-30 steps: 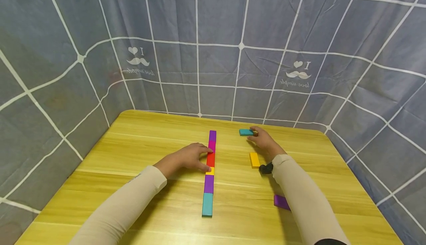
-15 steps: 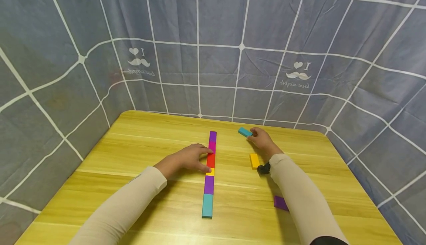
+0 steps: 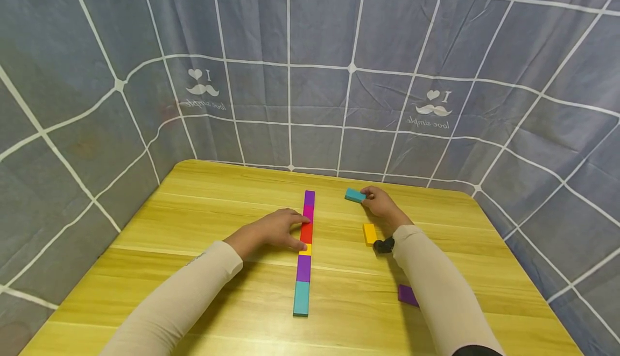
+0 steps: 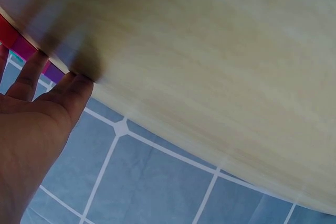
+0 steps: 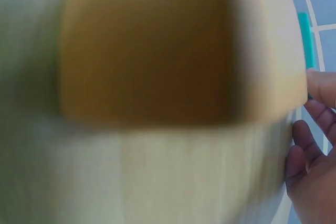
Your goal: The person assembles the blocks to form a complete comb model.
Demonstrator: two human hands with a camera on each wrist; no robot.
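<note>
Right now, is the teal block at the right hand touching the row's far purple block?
Apart. The head view shows bare table between the teal block and the purple block at the far end of the row.

And it's purple for the far block (image 3: 309, 198), magenta for the next block (image 3: 308, 213), red block (image 3: 307, 232), yellow block (image 3: 307, 250), second purple block (image 3: 303, 268), teal on the near block (image 3: 301, 298)! Teal again on the held block (image 3: 355, 195), yellow on the loose block (image 3: 370, 234), deep purple on the side block (image 3: 406, 294). Cream sleeves (image 3: 179, 291), plain; yellow, wood-grained table (image 3: 218, 184); and there's the grey-blue curtain (image 3: 319, 33), gridded in white lines, with white hearts, moustaches and lettering!
</note>
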